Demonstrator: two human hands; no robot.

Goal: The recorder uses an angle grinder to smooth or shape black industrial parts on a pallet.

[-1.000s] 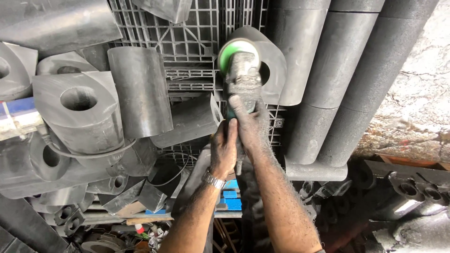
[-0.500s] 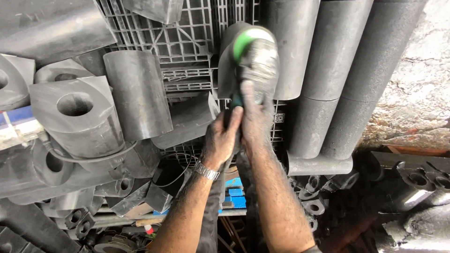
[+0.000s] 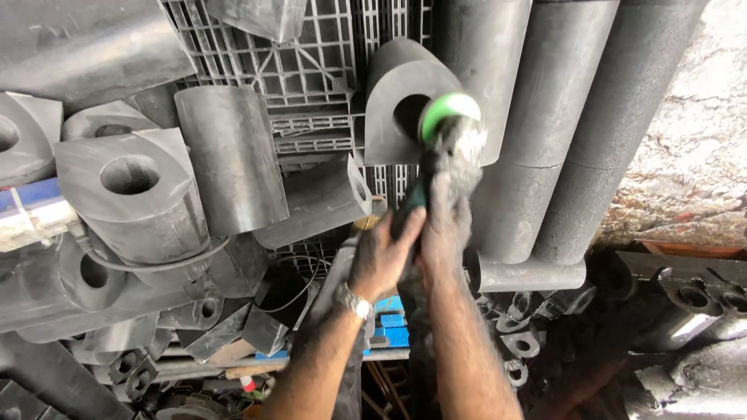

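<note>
both hands (image 3: 416,245) forward — fingers (image 3: 405,229) around the grinder (image 3: 443,144)

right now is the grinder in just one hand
No, both the left hand and the right hand grip the green-capped grinder held against the grey D-shaped block.

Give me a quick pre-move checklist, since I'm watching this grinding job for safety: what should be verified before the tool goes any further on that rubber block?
1. Both hands on the tool: ok. Left hand and right hand grip the grinder body.
2. Gloves: not ok. Both hands are bare and dusty.
3. Wristwatch near the spinning tool: not ok, a possible snag.
4. Workpiece steadiness: cannot tell. The D-shaped rubber block leans on a plastic pallet, with no clamp visible.
5. Cord path: cannot tell, hidden under the arms.
6. Disc condition: cannot tell, blurred.
</note>
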